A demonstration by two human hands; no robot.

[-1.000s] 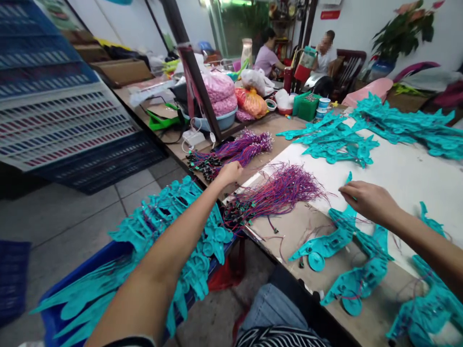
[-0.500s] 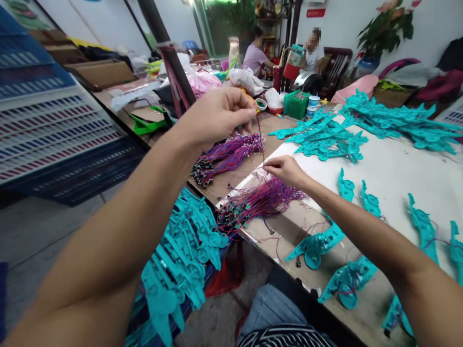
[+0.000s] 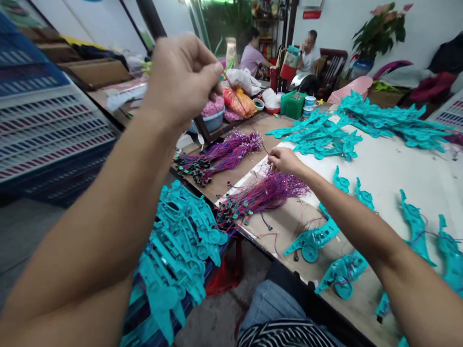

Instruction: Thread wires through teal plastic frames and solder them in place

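My left hand (image 3: 183, 74) is raised high, fingers pinched shut on the upper end of a thin red-and-purple wire (image 3: 249, 120). The wire runs down to my right hand (image 3: 285, 160), which pinches its lower end just above a loose bundle of purple and red wires (image 3: 265, 193) on the table. A second wire bundle (image 3: 224, 155) lies farther back. Teal plastic toy parts (image 3: 314, 238) lie in front of me on the brown tabletop (image 3: 289, 221).
A blue crate heaped with teal parts (image 3: 177, 255) stands at my left knee. More teal parts (image 3: 379, 120) are piled at the back right on white sheeting. Bags, a green box (image 3: 293, 103) and two seated people are at the far end. Stacked blue crates (image 3: 47, 120) stand left.
My left hand rose from the far wire bundle, pinching one wire and pulling it up. My right hand moved left from the teal parts to pinch the wire's lower end.
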